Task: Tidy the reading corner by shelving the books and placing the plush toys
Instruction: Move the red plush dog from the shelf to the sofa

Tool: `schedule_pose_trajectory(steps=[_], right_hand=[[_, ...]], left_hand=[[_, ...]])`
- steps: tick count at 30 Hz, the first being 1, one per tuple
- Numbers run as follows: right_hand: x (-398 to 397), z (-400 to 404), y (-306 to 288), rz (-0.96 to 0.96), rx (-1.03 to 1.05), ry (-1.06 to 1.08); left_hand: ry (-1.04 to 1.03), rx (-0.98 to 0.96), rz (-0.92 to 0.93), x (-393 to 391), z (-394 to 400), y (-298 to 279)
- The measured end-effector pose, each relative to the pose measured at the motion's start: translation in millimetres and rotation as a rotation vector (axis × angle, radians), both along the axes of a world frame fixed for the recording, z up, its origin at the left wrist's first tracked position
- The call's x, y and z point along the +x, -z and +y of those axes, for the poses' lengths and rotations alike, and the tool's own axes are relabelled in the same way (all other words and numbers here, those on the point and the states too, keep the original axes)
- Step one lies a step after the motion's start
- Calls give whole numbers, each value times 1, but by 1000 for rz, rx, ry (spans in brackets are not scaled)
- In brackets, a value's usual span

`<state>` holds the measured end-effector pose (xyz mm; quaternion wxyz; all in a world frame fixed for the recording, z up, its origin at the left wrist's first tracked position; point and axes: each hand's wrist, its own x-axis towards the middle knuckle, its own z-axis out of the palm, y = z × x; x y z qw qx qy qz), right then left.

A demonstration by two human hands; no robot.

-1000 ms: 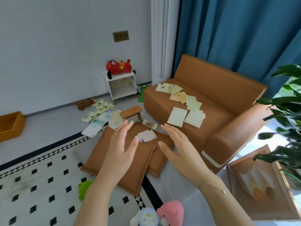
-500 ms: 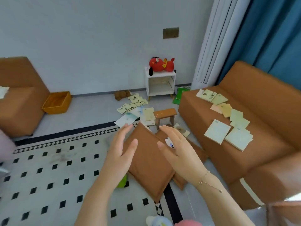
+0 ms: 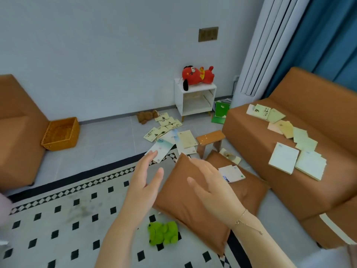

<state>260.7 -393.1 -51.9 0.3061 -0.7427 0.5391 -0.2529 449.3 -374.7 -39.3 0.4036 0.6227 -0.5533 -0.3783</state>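
Note:
My left hand (image 3: 144, 182) and my right hand (image 3: 211, 186) are raised in front of me, palms facing each other, fingers straight, holding nothing. Thin pale books lie scattered on the floor (image 3: 170, 134) and across the brown sofa seat (image 3: 289, 144). One small book (image 3: 231, 173) rests on a brown cushion (image 3: 185, 206). A red plush dog (image 3: 199, 75) lies on top of the white shelf cube (image 3: 195, 99). A green frog plush (image 3: 163, 233) sits on the rug below my hands. A brown plush (image 3: 146, 117) lies by the wall.
A wicker basket (image 3: 61, 134) stands by a brown armchair (image 3: 17, 132) at left. A small wooden stool (image 3: 210, 141) stands among the books. Green folders (image 3: 221, 112) lean beside the shelf cube. The black-and-white rug (image 3: 58, 219) covers the near floor. Blue curtains (image 3: 318, 35) hang at right.
My view has swung left and down: the armchair and basket came into view, the plant and pink plush left it. The frog plush is now fully visible. Both hands stay raised and empty.

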Motion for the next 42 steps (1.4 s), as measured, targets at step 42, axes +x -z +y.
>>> schedule_pose_trajectory(steps=[42], right_hand=[[372, -621, 37, -34, 95, 496]], left_hand=[[406, 195, 150, 373, -704, 46]])
